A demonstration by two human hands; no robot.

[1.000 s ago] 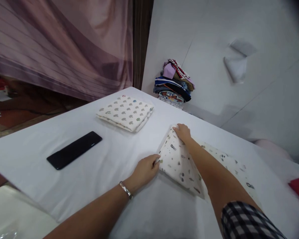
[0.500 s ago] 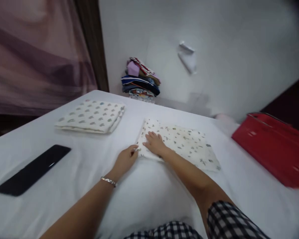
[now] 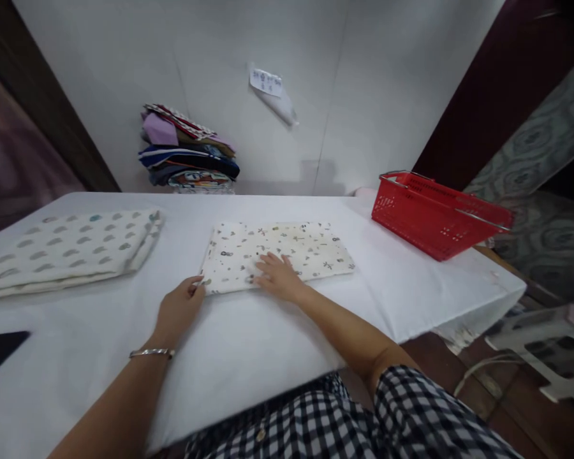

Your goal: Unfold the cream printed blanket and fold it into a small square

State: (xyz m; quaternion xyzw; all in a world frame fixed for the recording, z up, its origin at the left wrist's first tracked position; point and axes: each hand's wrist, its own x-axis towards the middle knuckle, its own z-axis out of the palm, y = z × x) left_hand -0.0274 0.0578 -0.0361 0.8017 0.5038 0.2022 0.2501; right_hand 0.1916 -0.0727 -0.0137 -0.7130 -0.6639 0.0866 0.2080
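A folded cream cloth with a small dark print lies flat in front of me on the white-covered table. My left hand pinches its near left corner between thumb and fingers. Resting flat near the middle of the cloth's near edge, my right hand has its fingers spread. To the left lies another folded cloth, cream with grey cloud-like shapes; neither hand touches it.
A red plastic basket with metal handles stands at the right of the table. Folded clothes are piled at the back by the wall. A black flat object lies at the left edge. A white stool stands on the floor at right.
The view has turned to the right, bringing the whole basket and the stool into sight. My right hand has slid rightward over the cloth; my left hand stays at its corner.
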